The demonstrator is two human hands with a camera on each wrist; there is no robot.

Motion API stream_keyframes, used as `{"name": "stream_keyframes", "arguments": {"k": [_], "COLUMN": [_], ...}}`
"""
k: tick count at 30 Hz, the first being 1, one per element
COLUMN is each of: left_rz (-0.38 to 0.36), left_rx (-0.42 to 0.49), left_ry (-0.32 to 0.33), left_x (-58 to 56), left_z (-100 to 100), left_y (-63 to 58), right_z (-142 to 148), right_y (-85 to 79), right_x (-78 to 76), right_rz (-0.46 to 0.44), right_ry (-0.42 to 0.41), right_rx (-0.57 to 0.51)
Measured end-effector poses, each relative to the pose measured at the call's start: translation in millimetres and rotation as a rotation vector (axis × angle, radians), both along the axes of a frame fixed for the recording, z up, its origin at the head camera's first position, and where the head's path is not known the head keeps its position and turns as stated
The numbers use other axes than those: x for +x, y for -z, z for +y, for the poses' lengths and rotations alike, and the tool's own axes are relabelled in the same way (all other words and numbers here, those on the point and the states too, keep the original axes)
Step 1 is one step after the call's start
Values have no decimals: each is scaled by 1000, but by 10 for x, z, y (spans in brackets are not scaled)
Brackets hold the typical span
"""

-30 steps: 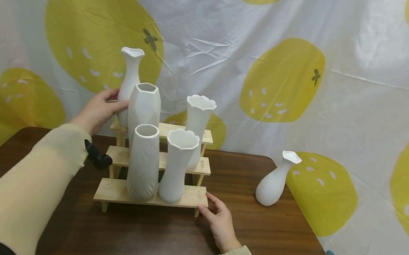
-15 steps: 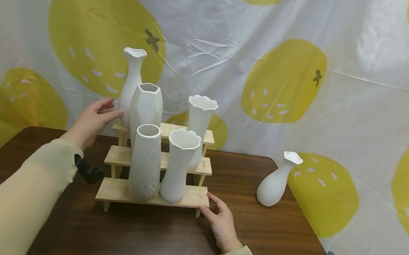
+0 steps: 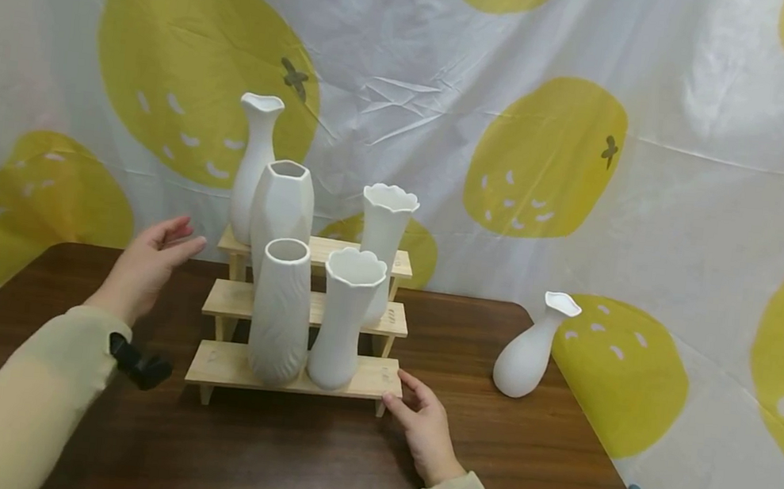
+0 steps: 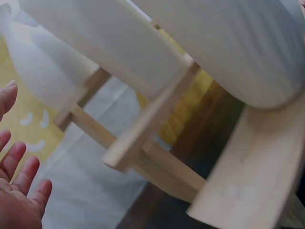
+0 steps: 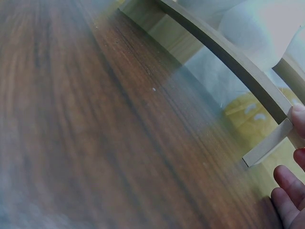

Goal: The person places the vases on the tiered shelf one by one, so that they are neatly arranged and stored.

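Note:
My left hand [image 3: 149,263] is in the air left of a three-step wooden stand [image 3: 222,364], fingers spread and holding nothing. Nearest to it, a slender white vase with a wavy lip [image 3: 253,174] stands upright on the top step. The middle step bears a faceted white vase [image 3: 285,201] and a scalloped-rim vase [image 3: 385,228]. On the bottom step are a leaf-textured vase [image 3: 279,320] and another scalloped vase [image 3: 340,327]. My right hand [image 3: 424,427] grips the right end of the bottom step between thumb and fingers; the right wrist view shows the thumb on the board [image 5: 248,76].
Another white vase with a flared lip [image 3: 527,354] leans at a tilt on the right of the dark wooden table [image 3: 519,465]. A white curtain printed with yellow fruit [image 3: 692,188] hangs behind the table.
My left hand has let go of the slender vase on the top step and moved down and left, away from it. My right hand stays at the stand's bottom step.

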State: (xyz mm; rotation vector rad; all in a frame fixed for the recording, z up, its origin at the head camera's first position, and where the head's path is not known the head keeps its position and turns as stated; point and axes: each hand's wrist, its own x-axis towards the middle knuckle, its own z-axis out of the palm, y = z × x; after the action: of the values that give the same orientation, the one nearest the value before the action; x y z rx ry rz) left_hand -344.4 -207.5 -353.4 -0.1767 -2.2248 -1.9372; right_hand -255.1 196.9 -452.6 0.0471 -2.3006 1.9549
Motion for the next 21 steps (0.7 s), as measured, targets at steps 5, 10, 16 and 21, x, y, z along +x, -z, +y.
{"name": "stream_keyframes", "arguments": {"k": [5,10,16,21], "left_rz": [-9,-35,-67,-100], "left_rx": [8,-6,7,-1], "left_ry": [-13,-33,-55,-45], "left_x": [128,271,420,567], "left_z": [-35,-50,-46,17], "left_y": [199,406,628,790], "right_z": [1,-4,-11,-9], "right_y": [-7,-11,-7,-12], "right_x": [8,13,9,16], "right_rz": [-1,-1,4,8], "right_ry": [-2,1,17,21], "right_rx": [-2,3,-6,-1]}}
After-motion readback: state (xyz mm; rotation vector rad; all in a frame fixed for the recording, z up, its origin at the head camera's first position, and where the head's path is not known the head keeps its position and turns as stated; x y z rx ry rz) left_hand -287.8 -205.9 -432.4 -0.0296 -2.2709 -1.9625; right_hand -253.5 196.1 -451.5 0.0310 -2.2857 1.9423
